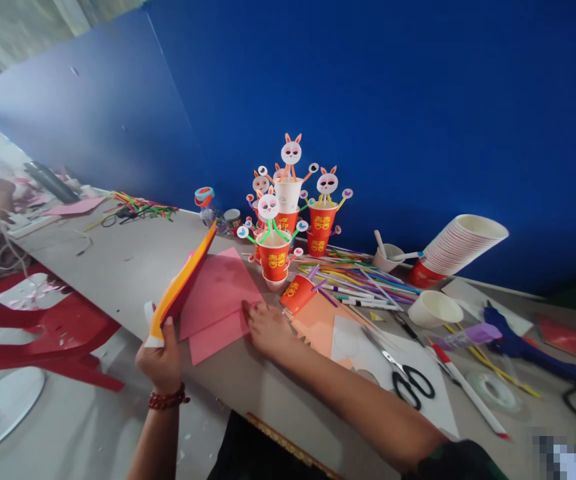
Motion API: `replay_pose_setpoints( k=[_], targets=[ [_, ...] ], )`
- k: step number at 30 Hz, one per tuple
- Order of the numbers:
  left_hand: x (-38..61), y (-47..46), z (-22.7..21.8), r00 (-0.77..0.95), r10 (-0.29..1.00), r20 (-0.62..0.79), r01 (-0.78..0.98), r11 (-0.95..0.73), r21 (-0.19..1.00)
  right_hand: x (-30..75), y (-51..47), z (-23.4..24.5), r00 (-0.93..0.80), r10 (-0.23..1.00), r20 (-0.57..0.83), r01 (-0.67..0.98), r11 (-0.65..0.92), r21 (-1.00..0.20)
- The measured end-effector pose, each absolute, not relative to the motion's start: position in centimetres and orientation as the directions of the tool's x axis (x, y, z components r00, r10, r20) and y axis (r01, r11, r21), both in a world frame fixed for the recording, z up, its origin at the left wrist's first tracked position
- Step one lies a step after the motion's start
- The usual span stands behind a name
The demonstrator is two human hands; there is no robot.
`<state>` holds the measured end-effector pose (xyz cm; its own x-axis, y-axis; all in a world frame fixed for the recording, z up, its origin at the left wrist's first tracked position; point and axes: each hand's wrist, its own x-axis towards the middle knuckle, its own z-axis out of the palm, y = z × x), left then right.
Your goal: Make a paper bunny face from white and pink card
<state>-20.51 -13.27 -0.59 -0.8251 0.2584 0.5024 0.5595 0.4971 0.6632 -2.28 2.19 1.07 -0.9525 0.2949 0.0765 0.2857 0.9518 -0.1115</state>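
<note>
On my feed, nearest first. Left hand (161,360), wearing a dark red bead bracelet (165,400), is clamped on a bundle of orange-yellow paper (181,283), thumb on the near face, bundle tilted up on edge above the table (113,267). Right hand (271,327) is down at the right edge of the pink paper sheets (221,297), fingers touching; I can't tell whether they pinch the edge or just rest on it. The pink sheets lie overlapped on the table between the two hands.

Right of my right forearm: black-handled scissors (399,369) on a white sheet (438,360), a white marker (473,393) with red ends, a clear tape roll (475,385), and a blue glue gun (518,347).

Just beyond the right hand I have salmon paper (318,320) with a red paper cup (298,293) tipped on its side at its edge. Behind that stand rabbit-faced cup figures (273,260), in red cups with gold print. To their right, a spread of coloured sticks and pens (353,277), then a leaning stack of paper cups (455,250).

Far left: a bunch of pipe cleaners (143,207), a grey bottle (51,181), and a blurred co-worker's hand (1,197). Blue panel (368,100) at the back.
</note>
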Motion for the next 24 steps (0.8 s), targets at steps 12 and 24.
replay_pose_setpoints(
  k=[12,24],
  targets=[
    [-21.4,-13.0,-0.3,-0.581,0.57,0.581,0.81,0.479,0.339,14.2,0.2,9.7,-0.953,0.091,0.288,-0.038,0.91,-0.413],
    [-19.6,-12.9,-0.6,-0.209,0.888,0.41,0.974,0.153,0.166,29.9,1.1,13.1,-0.32,0.693,0.646,0.483,0.706,-0.518]
  ],
)
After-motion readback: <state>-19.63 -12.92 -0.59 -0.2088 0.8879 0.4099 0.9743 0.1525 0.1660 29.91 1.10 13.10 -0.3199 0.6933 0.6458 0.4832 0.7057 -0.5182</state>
